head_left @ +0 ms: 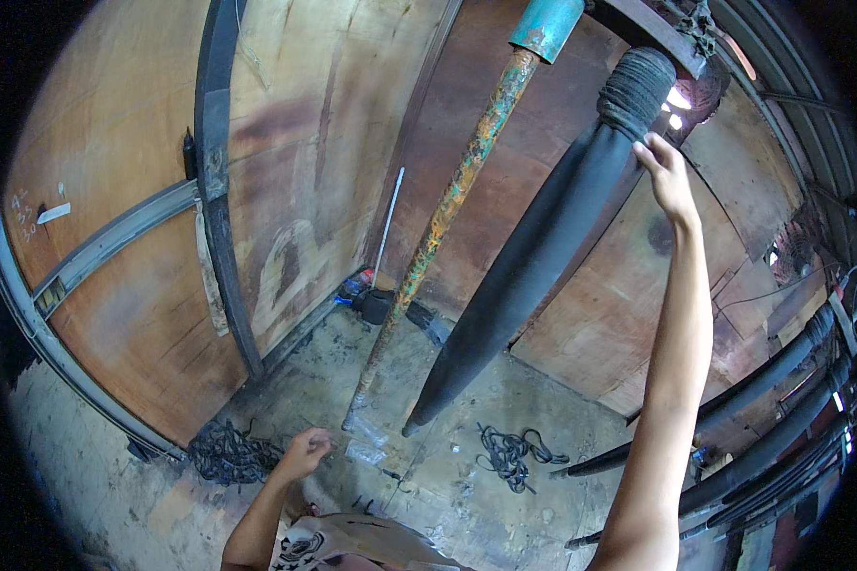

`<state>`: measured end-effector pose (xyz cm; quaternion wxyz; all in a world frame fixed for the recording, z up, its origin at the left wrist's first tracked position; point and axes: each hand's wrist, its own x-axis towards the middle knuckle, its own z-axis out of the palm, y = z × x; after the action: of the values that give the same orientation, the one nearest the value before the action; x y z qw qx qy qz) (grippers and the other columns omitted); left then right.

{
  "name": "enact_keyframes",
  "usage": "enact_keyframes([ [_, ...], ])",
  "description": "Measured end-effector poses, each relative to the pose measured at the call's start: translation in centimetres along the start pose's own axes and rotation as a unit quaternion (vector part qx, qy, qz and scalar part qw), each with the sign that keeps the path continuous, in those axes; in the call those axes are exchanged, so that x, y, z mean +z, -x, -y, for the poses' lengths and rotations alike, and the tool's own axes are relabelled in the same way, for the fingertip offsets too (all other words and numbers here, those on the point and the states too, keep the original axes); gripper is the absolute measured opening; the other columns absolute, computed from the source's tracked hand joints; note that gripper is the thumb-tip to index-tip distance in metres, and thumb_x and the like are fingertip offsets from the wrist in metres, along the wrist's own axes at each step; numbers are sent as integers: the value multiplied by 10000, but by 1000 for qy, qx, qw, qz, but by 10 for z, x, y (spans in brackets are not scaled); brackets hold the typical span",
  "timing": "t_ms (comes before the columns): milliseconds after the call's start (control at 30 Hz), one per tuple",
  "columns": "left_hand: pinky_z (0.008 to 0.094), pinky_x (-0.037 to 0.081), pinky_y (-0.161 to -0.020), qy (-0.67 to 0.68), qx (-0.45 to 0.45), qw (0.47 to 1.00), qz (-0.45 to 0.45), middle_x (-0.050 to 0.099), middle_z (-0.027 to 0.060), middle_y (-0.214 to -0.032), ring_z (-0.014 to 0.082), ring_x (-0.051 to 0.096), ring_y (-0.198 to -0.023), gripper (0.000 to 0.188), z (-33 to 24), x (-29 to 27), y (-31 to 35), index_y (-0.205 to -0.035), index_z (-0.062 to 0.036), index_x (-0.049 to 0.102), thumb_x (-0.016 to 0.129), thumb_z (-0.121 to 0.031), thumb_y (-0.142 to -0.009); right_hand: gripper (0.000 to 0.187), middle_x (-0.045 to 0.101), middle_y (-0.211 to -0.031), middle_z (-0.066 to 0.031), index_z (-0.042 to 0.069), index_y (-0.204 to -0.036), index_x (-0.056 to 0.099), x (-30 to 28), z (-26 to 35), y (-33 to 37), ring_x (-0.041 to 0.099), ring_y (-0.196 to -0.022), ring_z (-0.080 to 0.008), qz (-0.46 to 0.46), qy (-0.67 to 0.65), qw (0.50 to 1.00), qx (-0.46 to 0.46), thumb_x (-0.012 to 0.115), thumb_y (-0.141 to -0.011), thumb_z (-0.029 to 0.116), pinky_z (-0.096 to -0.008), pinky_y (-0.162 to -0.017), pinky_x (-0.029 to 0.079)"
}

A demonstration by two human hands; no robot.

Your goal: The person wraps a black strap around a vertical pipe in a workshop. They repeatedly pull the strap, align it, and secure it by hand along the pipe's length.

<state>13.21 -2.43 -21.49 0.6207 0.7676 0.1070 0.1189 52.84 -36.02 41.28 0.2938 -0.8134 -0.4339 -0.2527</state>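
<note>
A long black tapering sleeve (528, 257) hangs at a slant from a dark overhead beam (652, 33). Black strip or cord (635, 90) is wound in several tight turns round its upper end. Raised high, my right hand (671, 181) has its bent fingers closed at the right edge of the sleeve, just below the winding; what they pinch is too small to make out. Low on the left, my left hand (305, 454) is closed with its fingers curled together, apart from the sleeve. Anything inside it is hidden.
Left of the sleeve stands a rusty, paint-flaked pole (443, 214) with a teal upper collar (548, 29). Tangled black strips lie in a left heap (229, 452) and a right heap (512, 457) on the concrete floor (333, 404). Several black tubes (771, 381) extend along the right. Wooden panels (328, 143) enclose the space.
</note>
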Motion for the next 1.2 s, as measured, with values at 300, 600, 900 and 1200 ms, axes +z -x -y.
enact_keyframes([
  [300, 364, 546, -871, -77, -130, 988, 43, 724, 143, -1065, 227, 699, -980, 346, 60, 0, 42, -1206, 30, 632, 704, -156, -923, 107, 646, -919, -165, 12, -952, 640, 32, 92, 94, 651, -868, -341, -138, 265, 943, -144, 653, -894, 101, -418, -782, 523],
  [600, 370, 553, -908, -22, 2, 994, 104, 703, 168, -1157, 245, 691, -1058, 355, -47, 54, -26, -1280, 36, 584, 651, -135, -976, 128, 690, -903, -129, 67, -935, 689, 140, 121, 46, 695, -886, -310, -94, 432, 881, -166, 630, -872, 161, -429, -714, 575],
  [900, 366, 527, -961, 3, -52, 993, 102, 680, 131, -1236, 232, 660, -1107, 372, -55, 41, -9, -1325, 2, 579, 639, -150, -991, 199, 713, -875, -64, -10, -1082, 691, 65, 80, 35, 645, -787, -122, -443, -127, 884, -82, 598, -1004, 148, -259, -733, 516],
  [1200, 352, 532, -908, -4, -68, 997, 27, 700, 158, -1175, 212, 673, -1055, 343, -21, 33, 44, -1296, 23, 580, 618, -140, -997, 419, 576, -1396, -157, 16, -1405, 518, 88, 28, -17, 527, -1311, -261, -125, -492, 837, 202, 455, -1065, 253, -409, -1129, 396],
])
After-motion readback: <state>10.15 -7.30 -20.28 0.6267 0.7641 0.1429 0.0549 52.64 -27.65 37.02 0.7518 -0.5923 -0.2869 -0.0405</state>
